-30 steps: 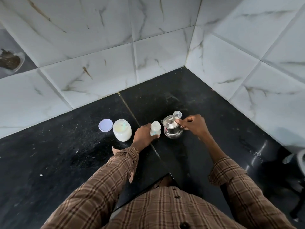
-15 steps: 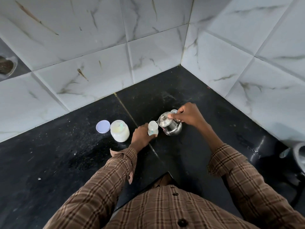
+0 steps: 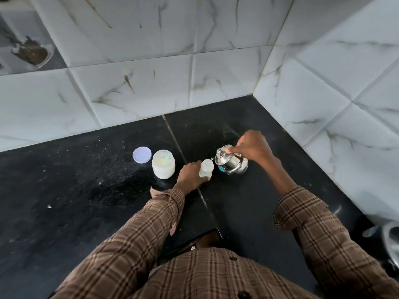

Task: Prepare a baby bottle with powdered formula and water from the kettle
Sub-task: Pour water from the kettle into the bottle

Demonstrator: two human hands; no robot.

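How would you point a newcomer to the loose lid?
Start at the black counter under the tiled wall and find the open jar of white powder left of the counter's seam. The lid lies flat just left of that jar. It is the only flat, pale lilac disc there, and no hand touches it.

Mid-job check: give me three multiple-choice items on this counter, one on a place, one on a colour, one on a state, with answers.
1. Where does the round flat lid lie?
A. left of the white powder jar
B. on the jar
C. beside the kettle

2. What colour is the countertop?
A. white
B. black
C. brown

3. How is the shiny steel kettle?
A. standing flat
B. lying overturned
C. tilted toward the small clear baby bottle

Answers:
1 A: lid rests just left of jar.
2 B: countertop is black.
3 C: right hand tips kettle, spout at bottle, which left hand holds.
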